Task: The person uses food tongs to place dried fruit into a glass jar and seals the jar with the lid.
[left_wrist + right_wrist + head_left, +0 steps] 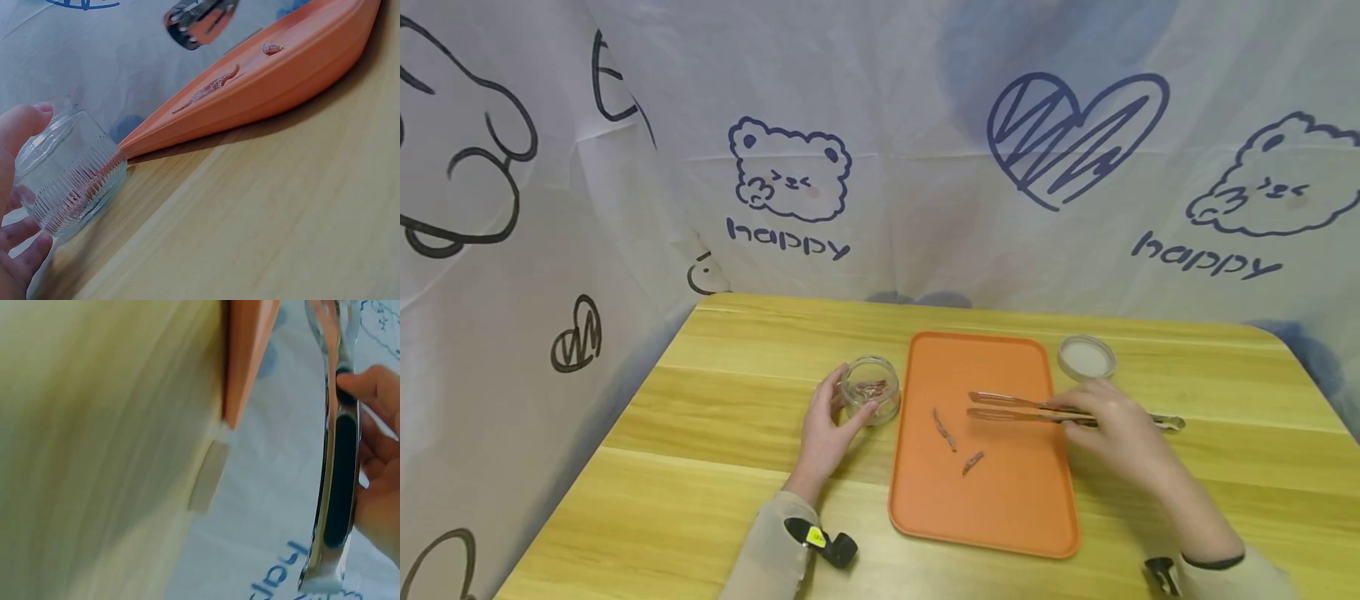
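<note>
Right hand (1120, 429) at the orange tray's (985, 517) 3 o'clock, fingers holding metal tongs (340, 450), tips apart, nothing between them! The left hand's (826, 429) fingers curl round the ribbed glass jar (886, 407) at 10 o'clock. 2 dried strips (945, 431) lie on the tray, 6 to 8 o'clock from those tips; a slack pinch could drop either, and the tray's rim stands jarward. Round lid (1087, 358): 2 o'clock, on the counter (737, 433).

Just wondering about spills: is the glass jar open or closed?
Open: nothing covers the glass jar, and its likely lid lies beside the orange tray.
</note>
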{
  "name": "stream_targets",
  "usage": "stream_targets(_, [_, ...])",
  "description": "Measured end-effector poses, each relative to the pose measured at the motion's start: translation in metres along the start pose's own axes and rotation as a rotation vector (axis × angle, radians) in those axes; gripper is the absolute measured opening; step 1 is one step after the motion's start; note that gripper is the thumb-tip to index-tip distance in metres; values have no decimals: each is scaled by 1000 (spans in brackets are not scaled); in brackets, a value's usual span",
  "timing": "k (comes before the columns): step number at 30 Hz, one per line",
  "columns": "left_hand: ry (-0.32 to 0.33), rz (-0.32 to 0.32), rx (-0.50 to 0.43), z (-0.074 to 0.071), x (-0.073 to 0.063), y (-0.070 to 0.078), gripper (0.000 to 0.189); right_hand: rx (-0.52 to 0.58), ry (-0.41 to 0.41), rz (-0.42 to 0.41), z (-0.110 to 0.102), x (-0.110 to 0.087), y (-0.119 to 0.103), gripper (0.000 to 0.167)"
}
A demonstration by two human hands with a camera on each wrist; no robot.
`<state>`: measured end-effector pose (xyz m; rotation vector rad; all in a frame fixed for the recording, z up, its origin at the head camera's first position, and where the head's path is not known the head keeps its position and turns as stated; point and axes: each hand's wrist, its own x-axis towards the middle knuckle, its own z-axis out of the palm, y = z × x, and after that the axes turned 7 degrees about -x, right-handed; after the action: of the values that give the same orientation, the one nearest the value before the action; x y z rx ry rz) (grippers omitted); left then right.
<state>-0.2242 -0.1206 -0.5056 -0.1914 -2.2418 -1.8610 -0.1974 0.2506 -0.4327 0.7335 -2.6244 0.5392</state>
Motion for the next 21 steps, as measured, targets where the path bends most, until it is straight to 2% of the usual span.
stream_targets(7, [1, 2, 19, 0, 0, -1, 71, -7, -32, -117, 1, -10, 16, 35])
stream_targets(14, [-1, -8, -6, 0, 0, 2, 71, 16, -84, -131, 1, -12, 19, 35])
stream_targets(21, [-16, -2, -14, 0, -7, 35, 68, 16, -112, -136, 0, -12, 19, 35])
